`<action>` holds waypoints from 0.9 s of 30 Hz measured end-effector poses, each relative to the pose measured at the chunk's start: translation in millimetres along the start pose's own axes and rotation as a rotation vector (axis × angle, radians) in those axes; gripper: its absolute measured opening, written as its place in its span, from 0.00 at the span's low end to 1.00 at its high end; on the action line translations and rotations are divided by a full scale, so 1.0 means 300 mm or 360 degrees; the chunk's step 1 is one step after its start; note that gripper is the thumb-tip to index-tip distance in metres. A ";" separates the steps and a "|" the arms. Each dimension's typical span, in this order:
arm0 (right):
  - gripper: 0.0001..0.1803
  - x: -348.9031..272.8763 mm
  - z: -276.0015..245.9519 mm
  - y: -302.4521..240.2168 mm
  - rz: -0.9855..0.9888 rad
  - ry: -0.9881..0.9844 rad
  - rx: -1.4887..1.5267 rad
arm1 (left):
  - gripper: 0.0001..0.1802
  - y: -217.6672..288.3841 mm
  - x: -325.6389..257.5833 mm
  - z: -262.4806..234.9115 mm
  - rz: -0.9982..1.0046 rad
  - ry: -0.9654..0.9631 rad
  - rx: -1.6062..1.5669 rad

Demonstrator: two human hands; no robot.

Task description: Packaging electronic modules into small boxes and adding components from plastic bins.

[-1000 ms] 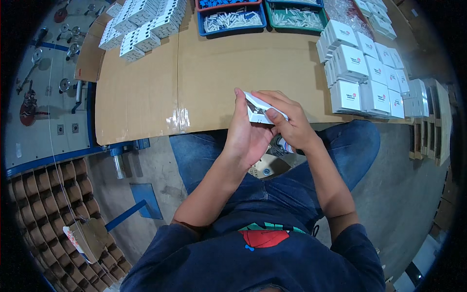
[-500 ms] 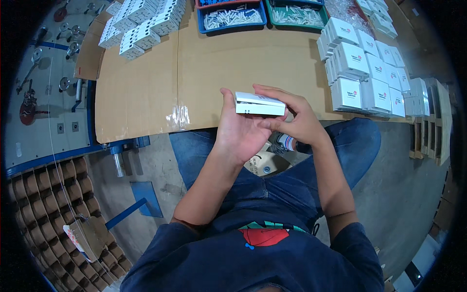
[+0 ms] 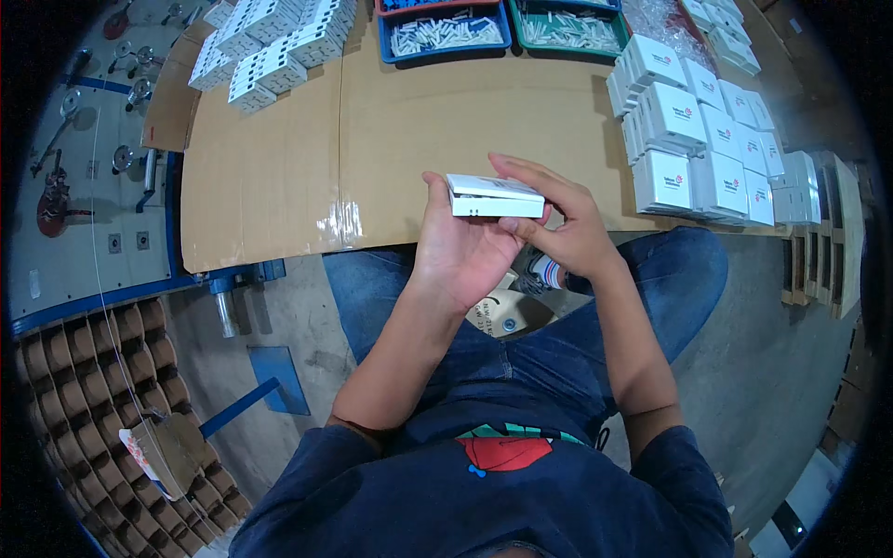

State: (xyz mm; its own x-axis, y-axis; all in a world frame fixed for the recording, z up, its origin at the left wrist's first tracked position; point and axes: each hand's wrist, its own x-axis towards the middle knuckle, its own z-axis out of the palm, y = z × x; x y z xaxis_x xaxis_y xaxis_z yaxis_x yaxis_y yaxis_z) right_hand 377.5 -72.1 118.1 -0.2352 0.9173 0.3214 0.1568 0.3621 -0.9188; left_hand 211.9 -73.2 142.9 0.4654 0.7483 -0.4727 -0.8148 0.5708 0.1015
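Observation:
A small white plastic box (image 3: 507, 205) is held above the table's near edge. Its lid sits slightly tilted, leaving a narrow gap along the near side, and small dark slots mark that side at the left. My left hand (image 3: 458, 256) cradles it from below and the left, palm up, thumb against its left end. My right hand (image 3: 575, 223) grips the right end, with the thumb at the lower right corner and the fingers over the far side. What lies inside the box is mostly hidden.
The cardboard-covered table (image 3: 270, 186) carries stacked white casings (image 3: 270, 70) at far left and finished-looking white boxes (image 3: 721, 149) at right. A blue bin (image 3: 445, 58) and a green bin (image 3: 569, 54) of small white pieces stand at the back. Left is a metal workbench (image 3: 84, 242).
The box has shifted very slightly left and up. My right thumb has moved to its lower right corner, and the right fingers have lifted a little.

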 end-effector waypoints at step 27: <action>0.35 0.009 -0.075 -0.016 0.0960 -0.0220 0.1093 | 0.65 0.012 0.035 -0.119 0.1312 -0.0321 0.2003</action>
State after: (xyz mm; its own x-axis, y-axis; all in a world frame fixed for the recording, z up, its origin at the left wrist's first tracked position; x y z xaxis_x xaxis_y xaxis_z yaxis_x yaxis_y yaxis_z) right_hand 397.6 -67.7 128.5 -0.4180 0.8747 -0.2453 -0.3027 -0.3887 -0.8702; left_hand 201.6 -75.5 107.2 0.1641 0.9658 0.2009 -0.0952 -0.1872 0.9777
